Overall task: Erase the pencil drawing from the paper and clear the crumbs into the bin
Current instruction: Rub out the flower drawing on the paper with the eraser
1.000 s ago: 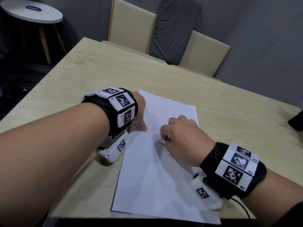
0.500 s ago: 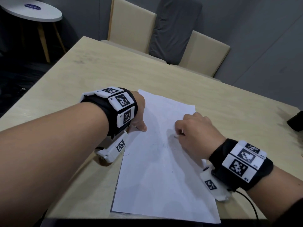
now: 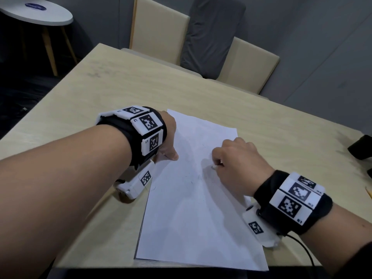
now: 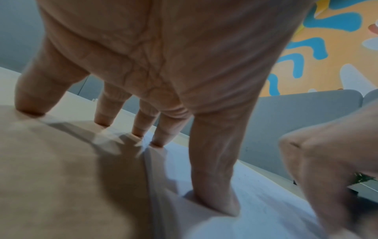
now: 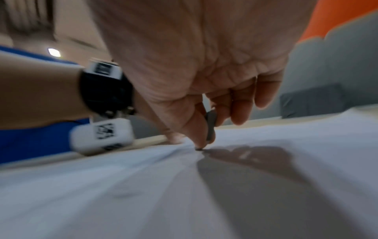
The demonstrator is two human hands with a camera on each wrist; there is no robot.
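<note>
A white sheet of paper lies on the light wooden table, with faint pencil traces and dark crumbs near its middle. My left hand presses down on the sheet's left edge with straight, spread fingers; two of them rest on the table beside the paper. My right hand pinches a small grey eraser between thumb and fingers, its tip touching the paper right of the middle. The bin is not in view.
Two beige chairs and a grey cushion stand behind the table's far edge. A round white side table is at the far left. A black object lies at the table's right edge, a pencil tip below it.
My right hand has slid with the eraser from the sheet's middle to the right and slightly away. The left hand has stayed pressed on the paper's left edge.
</note>
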